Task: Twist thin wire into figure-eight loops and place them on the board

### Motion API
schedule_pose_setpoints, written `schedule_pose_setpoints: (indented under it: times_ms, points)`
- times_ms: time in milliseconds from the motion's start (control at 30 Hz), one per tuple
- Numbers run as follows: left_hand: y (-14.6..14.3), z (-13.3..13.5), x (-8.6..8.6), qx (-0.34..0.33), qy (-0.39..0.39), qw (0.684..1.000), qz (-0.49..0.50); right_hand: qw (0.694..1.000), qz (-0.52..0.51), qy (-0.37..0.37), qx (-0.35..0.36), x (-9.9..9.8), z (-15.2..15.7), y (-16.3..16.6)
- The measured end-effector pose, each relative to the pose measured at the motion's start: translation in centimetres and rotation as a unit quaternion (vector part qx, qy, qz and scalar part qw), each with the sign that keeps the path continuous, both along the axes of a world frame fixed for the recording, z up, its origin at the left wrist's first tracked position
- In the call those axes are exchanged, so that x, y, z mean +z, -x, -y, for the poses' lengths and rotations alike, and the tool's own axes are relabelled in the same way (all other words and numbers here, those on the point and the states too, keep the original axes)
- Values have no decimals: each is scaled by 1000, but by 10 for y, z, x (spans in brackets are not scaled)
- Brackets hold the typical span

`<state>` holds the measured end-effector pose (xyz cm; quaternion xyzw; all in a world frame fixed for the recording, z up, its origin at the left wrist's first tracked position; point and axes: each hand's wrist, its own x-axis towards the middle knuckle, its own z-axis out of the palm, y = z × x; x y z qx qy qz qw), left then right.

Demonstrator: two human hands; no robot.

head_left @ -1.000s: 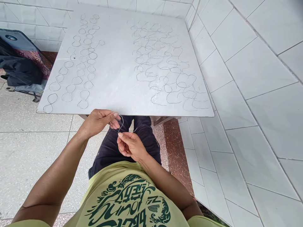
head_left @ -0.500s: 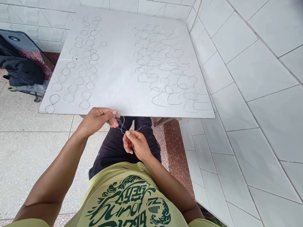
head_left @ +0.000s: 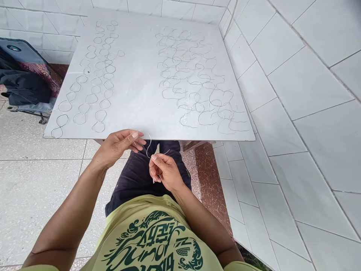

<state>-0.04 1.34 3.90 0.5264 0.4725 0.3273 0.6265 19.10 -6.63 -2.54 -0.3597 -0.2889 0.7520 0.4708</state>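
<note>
I have a thin bent wire pinched in my right hand, over the lap by the counter's near edge. My left hand is released, fingers loosely spread just beside it. The pale counter carries figure-eight loops leftward, loose curved wires rightward. White tiled walls meet behind; a folding chair stands on the speckled floor.

Wire seems silvery; shirt yellow-green with dark-green print.
</note>
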Motion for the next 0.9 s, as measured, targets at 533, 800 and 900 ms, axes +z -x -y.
schedule_pose_setpoints:
  times_ms: [533,800,900]
  points:
    - [-6,24,-31,-73,111,974,183,999,5,23,44,23,6,-1]
    - [-4,30,-29,-87,88,975,185,998,-20,52,37,25,8,3]
    - [-5,32,-29,-69,102,975,185,998,-20,53,30,27,7,3]
